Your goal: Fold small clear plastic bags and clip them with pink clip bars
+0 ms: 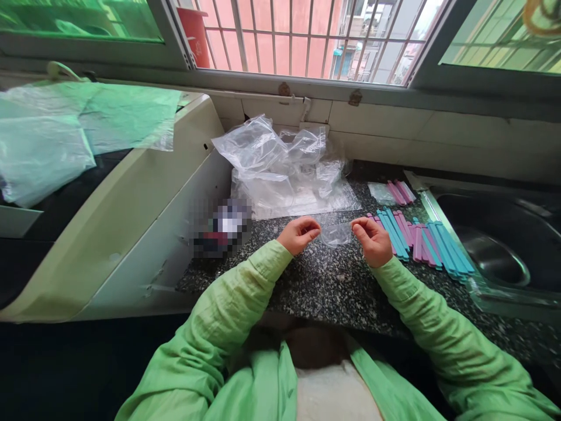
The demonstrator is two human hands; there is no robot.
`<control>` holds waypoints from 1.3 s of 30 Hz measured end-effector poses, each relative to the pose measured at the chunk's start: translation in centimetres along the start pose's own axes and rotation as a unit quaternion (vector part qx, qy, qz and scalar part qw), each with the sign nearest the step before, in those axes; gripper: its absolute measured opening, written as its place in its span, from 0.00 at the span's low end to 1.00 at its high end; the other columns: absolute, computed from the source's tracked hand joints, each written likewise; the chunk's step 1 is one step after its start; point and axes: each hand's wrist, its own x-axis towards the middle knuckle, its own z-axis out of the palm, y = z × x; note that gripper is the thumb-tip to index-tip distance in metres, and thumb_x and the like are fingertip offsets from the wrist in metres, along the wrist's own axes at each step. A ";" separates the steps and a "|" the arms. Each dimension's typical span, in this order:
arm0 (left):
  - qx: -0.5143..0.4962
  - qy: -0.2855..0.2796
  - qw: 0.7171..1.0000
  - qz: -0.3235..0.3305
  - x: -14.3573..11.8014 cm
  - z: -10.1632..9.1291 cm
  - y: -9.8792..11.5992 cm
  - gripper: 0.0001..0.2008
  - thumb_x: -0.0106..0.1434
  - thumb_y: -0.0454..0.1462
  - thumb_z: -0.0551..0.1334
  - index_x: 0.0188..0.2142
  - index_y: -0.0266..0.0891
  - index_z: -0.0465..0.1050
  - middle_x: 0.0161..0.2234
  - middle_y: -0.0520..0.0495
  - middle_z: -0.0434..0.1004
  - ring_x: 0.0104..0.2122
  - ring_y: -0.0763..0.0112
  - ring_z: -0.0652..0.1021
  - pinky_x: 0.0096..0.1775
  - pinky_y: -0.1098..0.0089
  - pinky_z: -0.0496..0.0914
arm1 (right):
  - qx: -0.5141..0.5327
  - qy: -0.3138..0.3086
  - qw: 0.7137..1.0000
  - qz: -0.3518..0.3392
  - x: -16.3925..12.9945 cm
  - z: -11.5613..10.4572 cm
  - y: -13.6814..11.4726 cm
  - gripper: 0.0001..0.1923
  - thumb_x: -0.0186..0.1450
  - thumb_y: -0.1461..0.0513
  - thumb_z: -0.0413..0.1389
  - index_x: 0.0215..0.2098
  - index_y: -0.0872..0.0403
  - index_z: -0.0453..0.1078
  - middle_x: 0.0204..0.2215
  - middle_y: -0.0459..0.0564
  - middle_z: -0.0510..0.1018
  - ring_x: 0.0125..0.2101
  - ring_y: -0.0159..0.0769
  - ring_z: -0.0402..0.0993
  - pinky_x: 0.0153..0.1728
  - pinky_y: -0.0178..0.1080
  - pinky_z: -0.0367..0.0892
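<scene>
Small clear bag [335, 234] hangs between both hands just above the bench [324, 280]. I see the left hand [298, 234] pinching its left edge and the right hand [372, 240] pinching its right edge, both grips closed on the film. The bag looks empty, so filling appears not yet done. Teal and pink sticks [421, 241] lie loose just right of the right hand; one packed bag [392, 193] lies behind them, near the heap of clear bags [284, 169].
</scene>
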 end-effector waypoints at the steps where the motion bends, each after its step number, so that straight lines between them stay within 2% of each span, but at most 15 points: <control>1: -0.015 0.012 1.000 0.001 0.1 0.0 0.0 0.10 0.54 0.41 0.60 0.25 0.33 0.68 0.23 0.50 0.67 0.24 0.78 0.66 0.27 0.74 0.64 | 0.005 0.003 1.000 0.006 0.0 -0.1 0.1 0.17 0.57 0.48 0.52 0.29 0.53 0.67 0.23 0.46 0.70 0.24 0.31 0.64 0.25 0.35 0.62; 6: -0.060 0.069 0.996 -0.003 0.3 -0.1 -0.2 0.16 0.51 0.47 0.62 0.25 0.35 0.68 0.22 0.51 0.67 0.24 0.77 0.67 0.28 0.73 0.65 | 0.005 -0.025 0.999 0.025 0.0 -0.2 0.3 0.19 0.55 0.46 0.53 0.28 0.53 0.68 0.22 0.46 0.70 0.22 0.31 0.64 0.24 0.35 0.61; 12: -0.066 0.086 0.994 -0.009 0.4 -0.1 -0.3 0.17 0.51 0.48 0.62 0.25 0.35 0.67 0.22 0.51 0.68 0.23 0.78 0.67 0.28 0.74 0.65 | 0.006 -0.061 0.998 0.001 -0.3 0.1 -0.1 0.16 0.54 0.49 0.55 0.28 0.53 0.67 0.24 0.47 0.72 0.26 0.32 0.68 0.29 0.37 0.65; 26: -0.050 0.079 0.996 -0.013 0.3 0.1 -0.1 0.11 0.51 0.42 0.62 0.24 0.34 0.69 0.23 0.50 0.68 0.26 0.76 0.68 0.31 0.73 0.65 | -0.038 -0.013 0.999 -0.029 -0.4 0.2 0.0 0.09 0.56 0.56 0.55 0.25 0.54 0.67 0.22 0.45 0.72 0.24 0.31 0.68 0.29 0.35 0.66; 39: -0.078 0.085 0.989 -0.089 0.5 0.0 0.3 0.07 0.49 0.37 0.62 0.23 0.34 0.68 0.20 0.54 0.66 0.22 0.79 0.65 0.28 0.75 0.62 | -0.058 0.014 0.994 -0.097 0.0 -0.3 -0.4 0.05 0.56 0.61 0.54 0.23 0.53 0.65 0.21 0.44 0.69 0.23 0.29 0.65 0.26 0.34 0.63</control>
